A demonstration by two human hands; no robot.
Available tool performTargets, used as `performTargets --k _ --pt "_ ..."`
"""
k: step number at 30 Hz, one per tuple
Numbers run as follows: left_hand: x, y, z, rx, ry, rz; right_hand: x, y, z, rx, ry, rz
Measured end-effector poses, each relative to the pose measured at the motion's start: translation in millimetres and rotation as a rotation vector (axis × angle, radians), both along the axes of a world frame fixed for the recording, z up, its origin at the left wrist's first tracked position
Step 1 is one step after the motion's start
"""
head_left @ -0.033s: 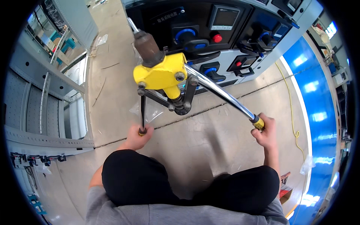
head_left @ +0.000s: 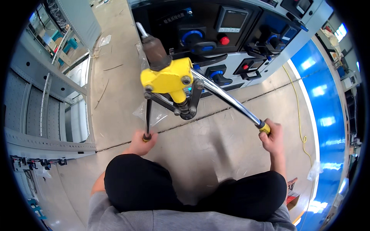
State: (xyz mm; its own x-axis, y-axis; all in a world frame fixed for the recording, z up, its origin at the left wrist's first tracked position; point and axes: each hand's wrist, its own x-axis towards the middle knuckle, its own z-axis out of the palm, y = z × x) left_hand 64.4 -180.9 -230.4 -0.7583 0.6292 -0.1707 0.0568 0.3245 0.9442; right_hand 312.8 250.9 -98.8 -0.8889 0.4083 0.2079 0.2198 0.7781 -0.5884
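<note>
Yellow-headed hand tool: two-handed hold in front of control cabinet

Position. The hand tool is ahead of the person's knees, over the bare floor. Its brown collar and bright tip point away and slightly left, overlapping the cabinet's left edge in view. Contact between the tip and the cabinet cannot be determined.

Hands. The left hand is clenched around the end of the left lever; the right hand is clenched around the yellow-and-black grip of the right lever. The levers are spread apart. Dark linkage bars join them below the head.

Obscured items. Fingers conceal most of the left grip. The left lever is seen nearly end-on, so its length is hard to judge. The hand tool covers part of the cabinet front. The lens rim cuts off the cabinet's upper edge and the grey metal frame at left.

Markings. White characters appear on the upper black panel, blurred. Small markings beneath the grey display are too fine to read.

Containers. A red box stands near the right knee, partly hidden by it; its contents cannot be seen. Clear plastic film lies on the floor behind the left lever; whether it is a bag cannot be determined.
</note>
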Motion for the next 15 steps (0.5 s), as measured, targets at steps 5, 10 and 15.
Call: performTargets --k 5,10,15 --pt "17.3 6.7 -2.6 -0.082 -0.294 0.043 6.2 -1.6 -34.2 0.018 -0.078 -0.096" --pt "13.1 13.9 10.7 -0.085 -0.461 0.063 -6.3 -5.1 -37.2 -0.025 -0.081 -0.165" --pt "12.2 16.4 5.0 -0.034 -0.506 0.080 -13.0 -5.9 -36.9 -0.020 -0.085 -0.188"
